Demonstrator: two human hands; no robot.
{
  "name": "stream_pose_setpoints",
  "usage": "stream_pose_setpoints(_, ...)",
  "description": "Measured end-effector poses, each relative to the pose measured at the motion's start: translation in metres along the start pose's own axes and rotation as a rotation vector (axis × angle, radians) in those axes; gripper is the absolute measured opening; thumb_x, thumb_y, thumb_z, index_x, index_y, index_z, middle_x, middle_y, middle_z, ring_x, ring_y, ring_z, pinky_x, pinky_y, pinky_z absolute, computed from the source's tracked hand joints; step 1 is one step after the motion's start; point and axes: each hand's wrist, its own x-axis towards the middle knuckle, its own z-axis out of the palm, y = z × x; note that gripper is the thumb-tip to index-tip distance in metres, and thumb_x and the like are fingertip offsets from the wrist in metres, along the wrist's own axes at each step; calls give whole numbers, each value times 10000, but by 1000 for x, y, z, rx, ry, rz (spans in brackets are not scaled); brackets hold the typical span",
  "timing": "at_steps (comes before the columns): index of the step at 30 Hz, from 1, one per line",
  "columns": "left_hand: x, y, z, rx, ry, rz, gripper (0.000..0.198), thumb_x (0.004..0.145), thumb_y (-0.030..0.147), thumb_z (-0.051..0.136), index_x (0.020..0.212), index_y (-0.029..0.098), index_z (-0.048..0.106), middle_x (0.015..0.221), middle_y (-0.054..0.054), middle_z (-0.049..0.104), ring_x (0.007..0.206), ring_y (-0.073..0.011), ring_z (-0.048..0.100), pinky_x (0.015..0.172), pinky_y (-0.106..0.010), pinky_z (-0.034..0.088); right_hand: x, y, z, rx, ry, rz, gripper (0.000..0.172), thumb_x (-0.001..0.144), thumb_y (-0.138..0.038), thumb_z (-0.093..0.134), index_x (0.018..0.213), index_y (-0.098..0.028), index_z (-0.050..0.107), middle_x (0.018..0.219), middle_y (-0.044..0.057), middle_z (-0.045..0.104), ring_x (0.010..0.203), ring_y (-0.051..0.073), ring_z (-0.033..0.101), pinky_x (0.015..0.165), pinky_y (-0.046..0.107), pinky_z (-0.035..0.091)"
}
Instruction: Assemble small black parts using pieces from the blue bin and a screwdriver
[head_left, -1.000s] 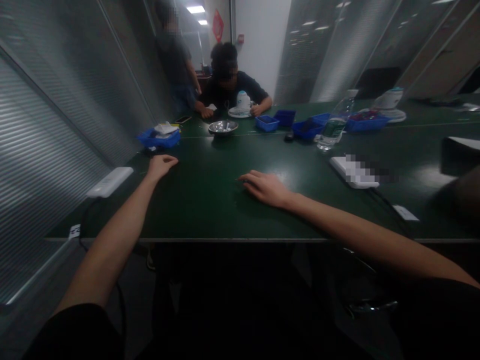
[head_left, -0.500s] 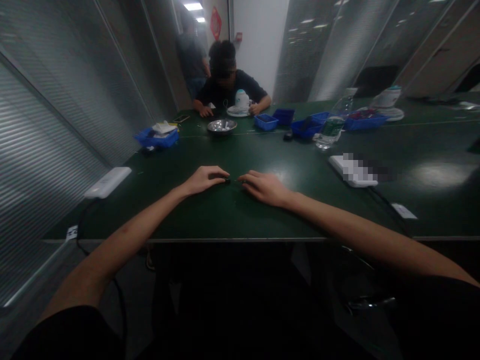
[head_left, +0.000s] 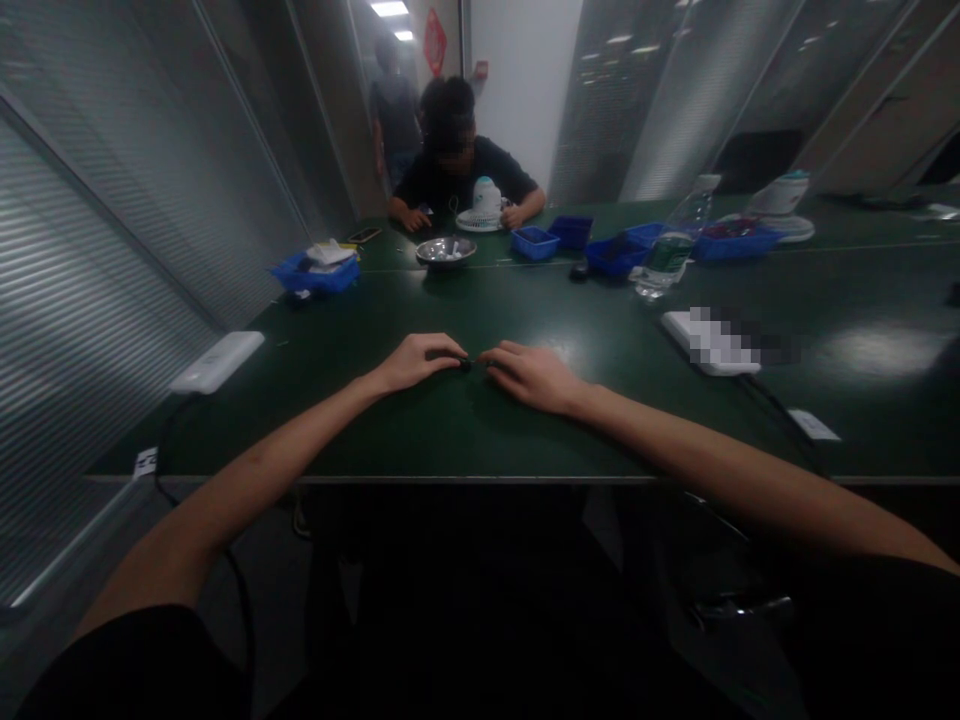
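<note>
Over the dark green table (head_left: 420,430), my left hand (head_left: 416,362) pinches a small black piece (head_left: 465,366) between thumb and fingertips. The piece is too small to name. My right hand (head_left: 532,376) rests close by on the right, its fingers bent together. Something thin seems to stick out from its fingertips toward the black piece, but I cannot make it out. A narrow gap lies between the fingertips of the two hands.
Beyond my hands are a metal bowl (head_left: 445,252), a blue basket (head_left: 315,275), another blue tray (head_left: 534,244) and a plastic bottle (head_left: 665,258). White boxes with cables flank me (head_left: 217,362). A co-worker (head_left: 469,170) leans over a small white fan (head_left: 486,205).
My left hand has moved slightly right with the black piece, closer to my right hand. My right hand stays almost in place. A person in the background has shifted.
</note>
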Motion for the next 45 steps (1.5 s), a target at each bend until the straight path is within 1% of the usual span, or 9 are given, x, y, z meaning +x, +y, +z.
stream_pose_setpoints(6, -1, -3, -1, 7, 24, -3, 224, 1001, 355, 699, 1135, 217, 813, 1152, -89, 775, 1079, -244, 719, 996, -415, 550, 0, -2, -2, 12, -3, 3, 388, 1118, -358, 436, 1428, -200, 609, 1242, 109, 679, 872, 194, 644, 716, 312, 441)
stream_pose_setpoints(10, -1, -3, -1, 0, 42, -20, 235, 993, 372, 706, 1128, 213, 814, 1138, -94, 777, 1063, -249, 723, 985, -423, 560, 0, -1, -1, -4, -13, 11, 388, 1116, -366, 439, 1431, -216, 608, 1224, 106, 680, 855, 197, 640, 691, 312, 429)
stream_pose_setpoints(19, -1, 2, -1, -30, -5, 14, 231, 1001, 368, 706, 1151, 234, 819, 1155, -90, 773, 1095, -247, 720, 1016, -414, 550, -1, 0, 0, 2, 6, 2, 387, 1124, -362, 422, 1439, -223, 600, 1231, 97, 682, 882, 200, 652, 715, 312, 434)
stream_pose_setpoints(22, -1, 2, 0, -26, -4, 21, 236, 1006, 363, 702, 1165, 235, 819, 1159, -90, 772, 1096, -245, 719, 1028, -414, 543, -1, -1, -1, 3, -9, 0, 395, 1121, -368, 424, 1444, -220, 598, 1231, 99, 681, 873, 201, 650, 710, 315, 437)
stream_pose_setpoints(27, -1, 0, 0, -1, -1, 13, 247, 1010, 372, 695, 1181, 240, 815, 1175, -92, 771, 1114, -250, 713, 1047, -430, 536, 0, -3, -2, 12, 2, 13, 383, 1116, -360, 432, 1428, -223, 608, 1229, 99, 681, 903, 202, 646, 728, 309, 442)
stream_pose_setpoints(31, -1, 0, -1, 16, 25, 11, 234, 1004, 360, 704, 1161, 227, 814, 1164, -90, 772, 1091, -244, 715, 1015, -416, 545, -1, -4, -4, 9, -16, 14, 390, 1113, -360, 445, 1430, -209, 615, 1219, 101, 678, 837, 183, 628, 694, 298, 424)
stream_pose_setpoints(35, -1, 1, 0, 1, 7, 26, 240, 1012, 354, 695, 1181, 229, 810, 1168, -89, 771, 1082, -239, 719, 987, -402, 554, -1, -3, -3, 8, -12, 14, 384, 1114, -355, 447, 1436, -219, 607, 1238, 99, 678, 849, 183, 635, 704, 298, 427)
stream_pose_setpoints(45, -1, 3, 2, -9, -20, 61, 241, 1018, 333, 691, 1204, 232, 808, 1172, -85, 770, 1095, -232, 718, 1006, -392, 547, 0, 1, 2, 10, 0, -23, 388, 1124, -368, 424, 1438, -223, 600, 1213, 99, 675, 874, 194, 638, 704, 305, 426)
